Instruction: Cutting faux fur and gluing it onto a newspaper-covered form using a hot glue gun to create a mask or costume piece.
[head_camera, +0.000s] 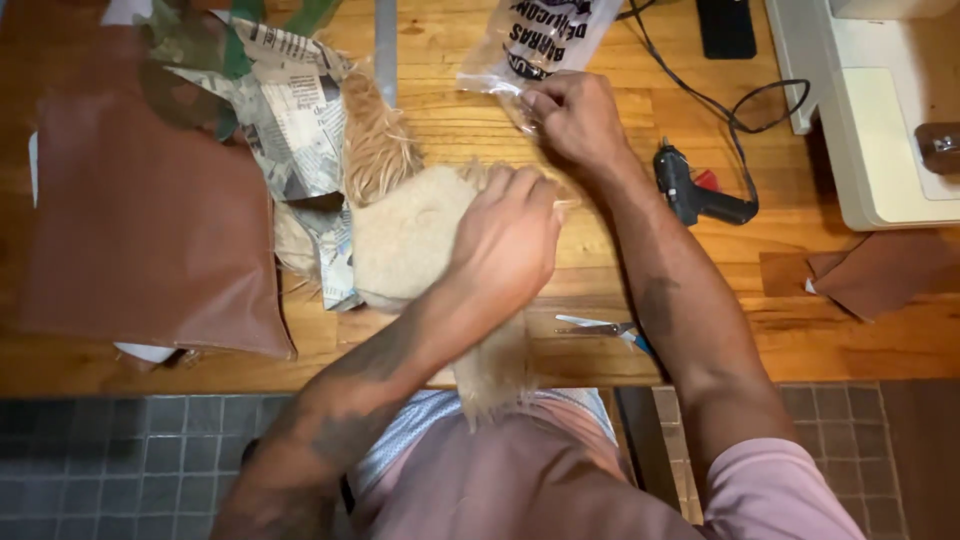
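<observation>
A piece of tan faux fur (405, 235) lies on the wooden table (620, 110), hanging over the near edge. My left hand (505, 235) presses down on the fur with fingers curled over its upper right edge. Just beyond it, my right hand (575, 115) pinches the bottom of a clear plastic bag (545, 40) with dark print. The two hands are close together near the fur's top corner.
Crumpled newspaper pieces (290, 110) and a large brown leather sheet (140, 210) lie to the left. A black glue gun (695, 190) with its cord, small scissors (605, 328), a brown scrap (875, 270) and a white sewing machine (880, 110) are on the right.
</observation>
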